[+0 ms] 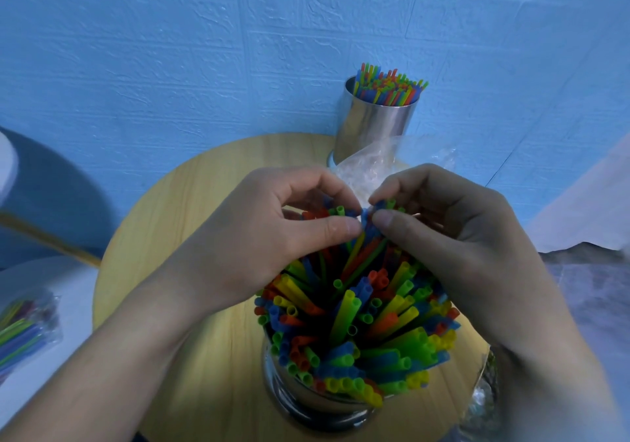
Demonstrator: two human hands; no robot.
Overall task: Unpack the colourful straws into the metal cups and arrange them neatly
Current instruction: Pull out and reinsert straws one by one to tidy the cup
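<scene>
A near metal cup stands at the front of the round wooden table, packed with colourful straws that fan outward. My left hand and my right hand meet above the far side of this bunch. Each hand pinches straw tips between thumb and fingers, and the fingertips nearly touch. A second metal cup stands at the table's back edge by the wall, filled with upright straws.
A crumpled clear plastic bag lies behind my hands, against the far cup. An unopened packet of straws lies on a white surface at the left. A blue textured wall rises right behind the table. Grey cloth lies at the right.
</scene>
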